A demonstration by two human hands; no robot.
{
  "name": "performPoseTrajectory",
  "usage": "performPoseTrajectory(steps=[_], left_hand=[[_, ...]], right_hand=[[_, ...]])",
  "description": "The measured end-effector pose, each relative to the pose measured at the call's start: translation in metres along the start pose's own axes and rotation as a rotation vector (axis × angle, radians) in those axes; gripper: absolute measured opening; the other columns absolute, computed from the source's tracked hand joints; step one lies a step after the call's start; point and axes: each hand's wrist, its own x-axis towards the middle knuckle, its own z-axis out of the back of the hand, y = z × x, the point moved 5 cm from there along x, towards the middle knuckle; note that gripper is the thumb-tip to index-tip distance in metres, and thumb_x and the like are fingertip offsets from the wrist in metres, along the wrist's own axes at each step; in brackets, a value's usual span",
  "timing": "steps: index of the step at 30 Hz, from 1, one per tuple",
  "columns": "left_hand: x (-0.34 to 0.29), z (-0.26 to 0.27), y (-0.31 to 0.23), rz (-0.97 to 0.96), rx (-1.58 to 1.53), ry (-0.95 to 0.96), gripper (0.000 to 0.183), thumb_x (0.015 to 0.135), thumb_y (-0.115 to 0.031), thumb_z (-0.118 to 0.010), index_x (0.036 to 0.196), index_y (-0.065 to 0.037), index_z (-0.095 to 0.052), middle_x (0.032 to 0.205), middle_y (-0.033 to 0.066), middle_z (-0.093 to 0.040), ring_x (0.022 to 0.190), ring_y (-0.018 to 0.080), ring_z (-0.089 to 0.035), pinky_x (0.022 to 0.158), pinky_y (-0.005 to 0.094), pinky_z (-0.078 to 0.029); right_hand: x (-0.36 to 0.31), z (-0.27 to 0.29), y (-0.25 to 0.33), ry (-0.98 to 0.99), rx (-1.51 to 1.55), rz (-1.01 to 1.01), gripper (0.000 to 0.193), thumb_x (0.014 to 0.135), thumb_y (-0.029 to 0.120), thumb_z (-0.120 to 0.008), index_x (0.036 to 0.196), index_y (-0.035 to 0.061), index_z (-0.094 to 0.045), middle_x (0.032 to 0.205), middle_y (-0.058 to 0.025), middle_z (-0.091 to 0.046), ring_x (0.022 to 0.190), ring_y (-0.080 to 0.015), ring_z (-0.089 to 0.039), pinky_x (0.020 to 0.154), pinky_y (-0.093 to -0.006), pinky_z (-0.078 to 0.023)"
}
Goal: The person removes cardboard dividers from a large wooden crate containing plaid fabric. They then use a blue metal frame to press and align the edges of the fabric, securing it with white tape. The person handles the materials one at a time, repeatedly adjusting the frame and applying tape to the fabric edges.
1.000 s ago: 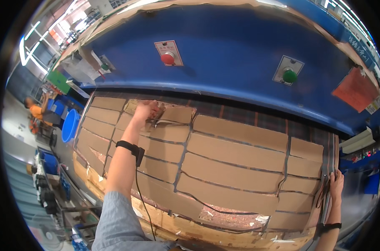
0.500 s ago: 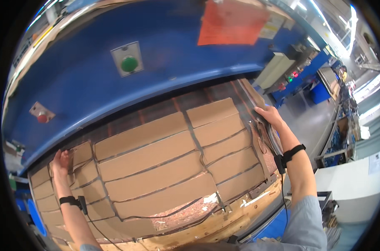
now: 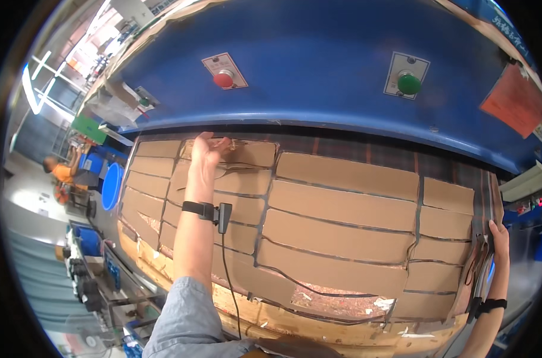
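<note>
From far away, I am seeing brown cardboard sheets (image 3: 342, 204) lying in rows on the wooden table (image 3: 274, 319). I am judging them light, rather stiff, and easy to crease; free edges are offering the best hold. The left hand (image 3: 205, 155) is staying near the top edge, fingers partly spread; I cannot tell if they are pinching. The right hand (image 3: 500, 238) is lying at the right edge, grip unclear. I am counting four long sheets in the middle column, five short ones in the right column.
</note>
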Motion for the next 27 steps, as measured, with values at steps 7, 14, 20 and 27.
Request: performPoseTrajectory(steps=[7, 14, 20, 27], left_hand=[[0.029, 0.02, 0.0, -0.005, -0.081, 0.035, 0.046, 0.103, -0.002, -0.051, 0.139, 0.014, -0.028, 0.128, 0.028, -0.044, 0.11, 0.0423, -0.061, 0.095, 0.0539, -0.062], [0.107, 0.05, 0.004, 0.13, 0.501, 0.343, 0.045, 0.107, -0.026, -0.057, 0.148, -0.009, -0.05, 0.12, 0.0185, -0.07, 0.092, 0.0222, -0.073, 0.075, 0.0291, -0.063], [0.161, 0.051, 0.003, 0.027, 0.727, 0.184, 0.028, 0.102, -0.04, -0.064, 0.105, -0.012, -0.062, 0.079, 0.0033, -0.072, 0.06, 0.0091, -0.065, 0.046, 0.0176, -0.046], [0.131, 0.07, -0.012, -0.063, 0.764, 0.053, 0.033, 0.106, -0.043, -0.056, 0.103, -0.011, -0.065, 0.08, 0.0032, -0.072, 0.062, 0.0115, -0.064, 0.051, 0.0237, -0.05]], right_hand=[[0.005, 0.001, 0.002, 0.02, 0.032, -0.011, 0.036, 0.102, 0.03, -0.066, 0.123, 0.0, -0.069, 0.104, -0.0023, -0.074, 0.089, -0.0124, -0.069, 0.081, -0.0294, -0.054], [-0.017, -0.013, 0.043, -0.099, -0.273, -0.097, 0.041, 0.095, 0.037, -0.075, 0.113, 0.0005, -0.073, 0.097, -0.0025, -0.071, 0.088, -0.0131, -0.062, 0.08, -0.0332, -0.051], [0.003, -0.002, 0.015, -0.134, -0.43, 0.023, 0.046, 0.101, 0.034, -0.065, 0.135, 0.0027, -0.065, 0.113, -0.0093, -0.073, 0.104, -0.0163, -0.064, 0.094, -0.0355, -0.049], [-0.012, -0.01, 0.016, -0.139, -0.55, -0.068, 0.05, 0.103, 0.037, -0.062, 0.135, -0.001, -0.062, 0.114, -0.0182, -0.072, 0.109, -0.0291, -0.066, 0.097, -0.0413, -0.048]])
